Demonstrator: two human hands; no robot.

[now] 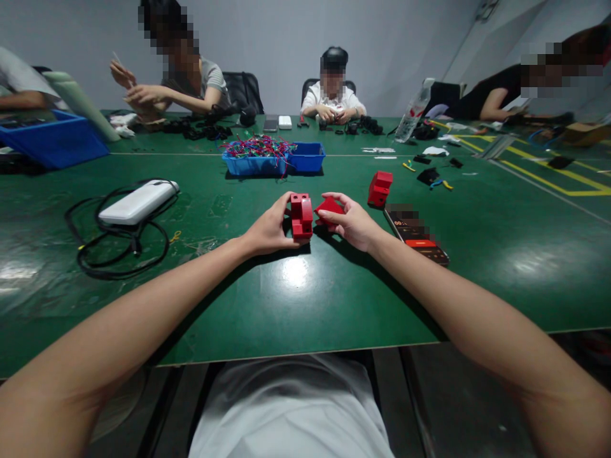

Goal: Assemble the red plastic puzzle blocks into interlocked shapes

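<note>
My left hand grips a red block-shaped part with small holes in its top, held near the tabletop. Just to its right, my right hand pinches a second red piece, tilted and partly covered by the fingers. The two red parts are close together with a small gap between them. A third red block stands on the table beyond my right hand. Beside my right forearm lies a phone with its screen lit.
On the green table are a white power bank with a coiled black cable, a blue bin of coloured wires, and a plastic bottle. Several other people sit around the far side and ends. A large blue crate stands left.
</note>
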